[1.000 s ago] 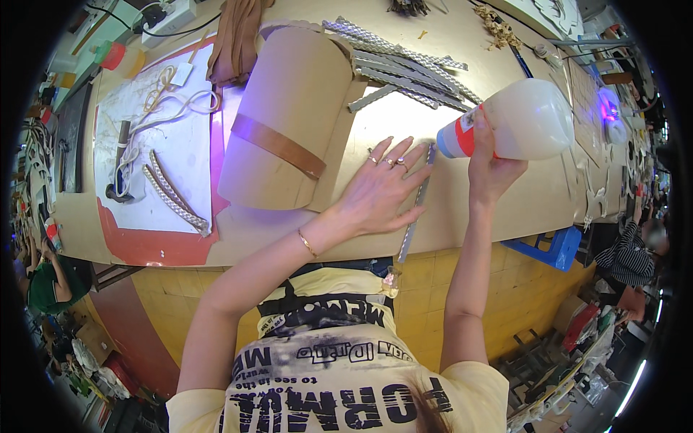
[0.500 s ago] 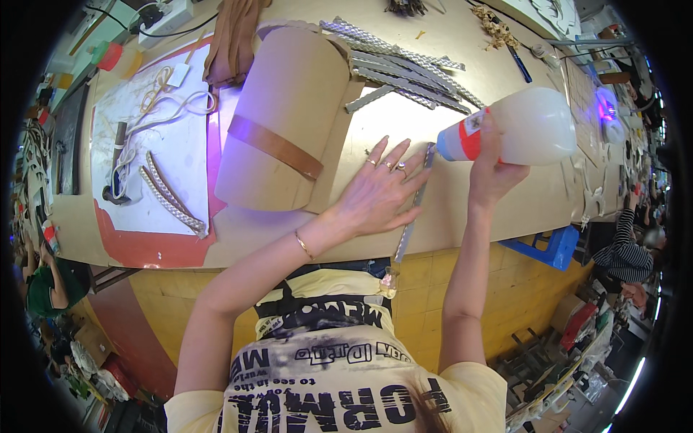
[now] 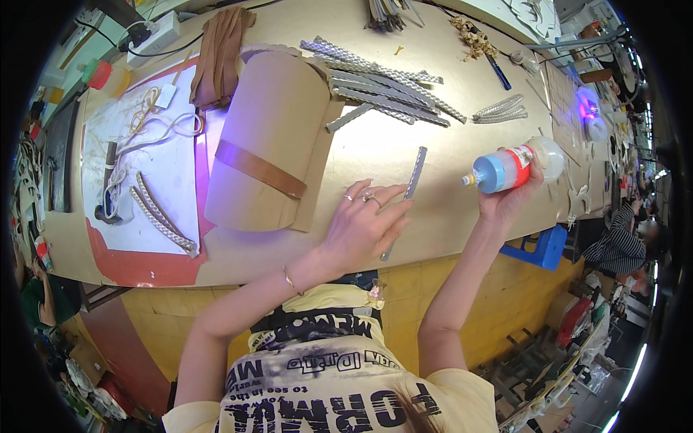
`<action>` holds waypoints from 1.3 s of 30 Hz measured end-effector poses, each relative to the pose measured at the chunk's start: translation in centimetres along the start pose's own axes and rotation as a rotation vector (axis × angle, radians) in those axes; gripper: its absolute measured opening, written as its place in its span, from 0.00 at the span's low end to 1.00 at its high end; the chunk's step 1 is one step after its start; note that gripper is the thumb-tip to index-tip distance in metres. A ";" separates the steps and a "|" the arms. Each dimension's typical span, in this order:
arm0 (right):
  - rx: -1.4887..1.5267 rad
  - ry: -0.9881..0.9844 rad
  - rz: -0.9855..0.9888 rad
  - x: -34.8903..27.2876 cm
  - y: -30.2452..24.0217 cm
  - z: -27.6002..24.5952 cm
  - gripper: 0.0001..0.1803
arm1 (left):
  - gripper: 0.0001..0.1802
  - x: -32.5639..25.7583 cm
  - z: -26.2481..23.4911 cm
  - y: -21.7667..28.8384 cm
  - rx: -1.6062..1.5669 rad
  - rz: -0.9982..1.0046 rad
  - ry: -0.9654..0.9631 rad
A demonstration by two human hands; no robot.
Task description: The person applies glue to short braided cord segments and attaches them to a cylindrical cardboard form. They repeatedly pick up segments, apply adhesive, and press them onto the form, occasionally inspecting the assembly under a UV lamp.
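Observation:
My left hand (image 3: 367,220) rests low over the table, its fingertips and thumb closed about a narrow grey strip (image 3: 416,173) with a patterned edge. The strip's upper part and lower tip show past the fingers. My right hand (image 3: 511,200) is wrapped round a translucent squeeze bottle (image 3: 504,169) with a red and white label. The bottle lies sideways in the air, its yellowish nozzle pointing left toward the strip but apart from it. Blue shows in the bottle's nozzle end. Beyond my left hand lies a pile of grey braided strips (image 3: 390,86).
A tan cylinder (image 3: 271,123) with a brown band stands left of my left hand. Brown straps (image 3: 220,54), a hammer (image 3: 110,173) and cords lie farther left. A small braided bundle (image 3: 500,108) lies beyond the bottle. A blue stool (image 3: 538,247) stands below the table's right edge.
My right hand has drawn the bottle back to the right, so its nozzle has left the strip and the small bundle behind shows. My left hand's fingers have curled closer together at the strip.

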State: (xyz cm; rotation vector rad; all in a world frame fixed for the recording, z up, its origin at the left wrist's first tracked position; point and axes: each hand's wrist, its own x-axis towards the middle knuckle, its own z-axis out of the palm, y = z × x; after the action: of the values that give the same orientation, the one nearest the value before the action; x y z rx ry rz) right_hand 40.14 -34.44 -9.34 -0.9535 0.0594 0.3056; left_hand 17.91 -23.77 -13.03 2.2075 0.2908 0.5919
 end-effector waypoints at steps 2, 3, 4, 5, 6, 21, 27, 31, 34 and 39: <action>-0.045 0.011 -0.028 -0.7 0.0 0.5 0.21 | 0.14 0.3 -0.7 1.1 -0.203 -0.152 0.041; -0.071 0.024 -0.043 -1.2 0.1 0.8 0.21 | 0.16 0.6 -1.0 1.5 -0.290 -0.199 0.040; -0.121 -0.027 -0.106 -1.9 0.1 1.2 0.22 | 0.18 0.9 -1.3 1.8 -0.377 -0.253 0.033; -0.170 -0.080 -0.170 -2.7 0.1 1.5 0.22 | 0.19 1.3 -1.4 2.1 -0.474 -0.266 0.070; -0.251 -0.056 -0.224 -3.6 0.0 1.9 0.23 | 0.21 1.6 -1.5 2.3 -0.553 -0.342 0.016; -0.676 -0.622 -0.513 -9.1 0.7 2.5 0.38 | 0.19 0.8 -1.0 1.5 -1.490 -0.741 0.024; -0.453 -0.499 -0.363 -8.5 0.2 1.0 0.59 | 0.15 0.1 -0.7 1.1 -1.525 -0.744 0.032; -0.471 -0.481 -0.353 -8.4 0.0 1.4 0.61 | 0.14 -0.2 -0.9 1.2 -1.513 -0.689 0.030; -0.441 -0.427 -0.392 -8.7 -0.2 2.4 0.64 | 0.14 -0.3 -1.0 1.2 -1.504 -0.648 0.036; -0.283 -0.413 -0.414 -8.8 -0.9 4.0 0.66 | 0.13 -0.3 -1.5 1.4 -1.490 -0.595 0.061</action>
State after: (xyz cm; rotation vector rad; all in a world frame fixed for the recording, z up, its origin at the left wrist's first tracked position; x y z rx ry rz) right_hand 31.70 -33.73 -4.66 -1.1376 -0.5664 0.1228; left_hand 16.90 -23.87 -11.22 0.6139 0.3445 0.3188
